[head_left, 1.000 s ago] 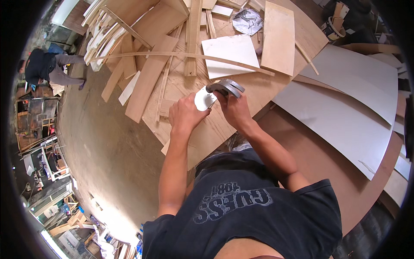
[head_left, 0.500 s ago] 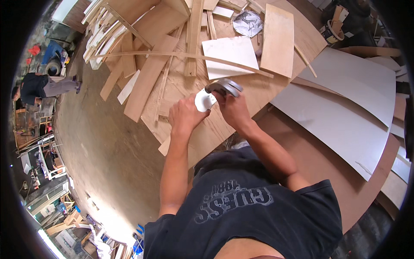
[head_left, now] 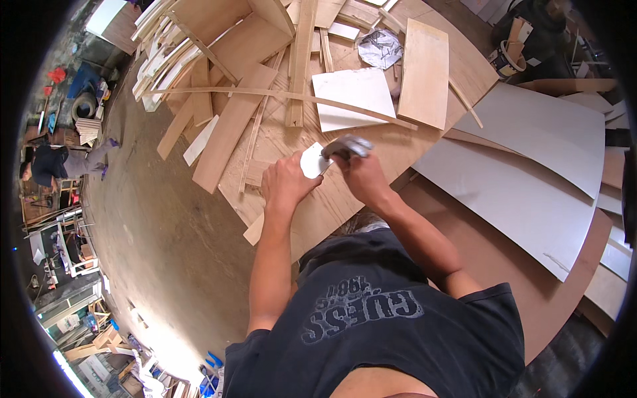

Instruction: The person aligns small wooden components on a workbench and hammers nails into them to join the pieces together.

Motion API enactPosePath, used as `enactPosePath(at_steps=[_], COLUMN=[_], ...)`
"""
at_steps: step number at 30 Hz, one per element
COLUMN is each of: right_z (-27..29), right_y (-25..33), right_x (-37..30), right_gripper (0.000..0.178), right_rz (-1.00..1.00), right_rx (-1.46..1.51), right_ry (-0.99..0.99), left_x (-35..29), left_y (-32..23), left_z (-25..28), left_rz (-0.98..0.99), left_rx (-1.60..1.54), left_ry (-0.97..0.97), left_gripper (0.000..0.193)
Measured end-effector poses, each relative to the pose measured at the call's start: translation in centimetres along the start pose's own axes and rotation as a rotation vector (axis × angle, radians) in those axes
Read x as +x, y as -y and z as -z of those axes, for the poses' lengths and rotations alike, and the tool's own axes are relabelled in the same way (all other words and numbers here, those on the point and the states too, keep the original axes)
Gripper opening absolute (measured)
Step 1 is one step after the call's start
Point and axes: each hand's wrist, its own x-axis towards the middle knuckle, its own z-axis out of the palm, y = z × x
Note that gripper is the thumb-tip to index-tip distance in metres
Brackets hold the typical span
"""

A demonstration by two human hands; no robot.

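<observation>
In my left hand is a small white piece of board, its fingers closed on the left side and the thumb along the lower edge. My right hand is closed around a claw hammer, gripping it close below its grey metal head. The head is smeared by motion, and its dark end meets or nearly meets the white piece's right side. The fingers hide most of the handle. Both hands are over the near part of a plywood worktop.
A white panel, a wooden board, long planks and a crumpled silvery sheet lie on the worktop. An open wooden box stands far left. Large white sheets are stacked at right. Another person is far left.
The hammer head has dropped slightly and tilted against the white piece, now blurred. My left hand keeps its hold. The person at far left has bent lower.
</observation>
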Motion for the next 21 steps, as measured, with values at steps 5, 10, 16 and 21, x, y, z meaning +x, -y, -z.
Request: enactPosePath(at_steps=[5,10,16,21], right_z=[1.1,0.8,0.4,3.2], right_y=[1.0,-0.3,-0.9,1.9], right_x=[0.2,0.6,1.9,2.9], right_gripper=[0.017,0.019,0.024,0.025], right_rz=[-0.088,-0.121,-0.084,-0.227], right_rx=[-0.026,-0.145,-0.222,-0.154], right_ry=[0.052,0.127,0.194,0.097], left_x=[0.0,0.2,0.4,0.4], left_y=[0.0,-0.4,-0.6,0.0], left_z=[0.8,0.6,0.7,0.7], left_rz=[0.007,-0.009,-0.02,0.012], left_rx=[0.04,0.076,0.075,0.099], left_ry=[0.035,0.022,0.023,0.057], left_gripper=[0.057,0.057,0.058,0.059])
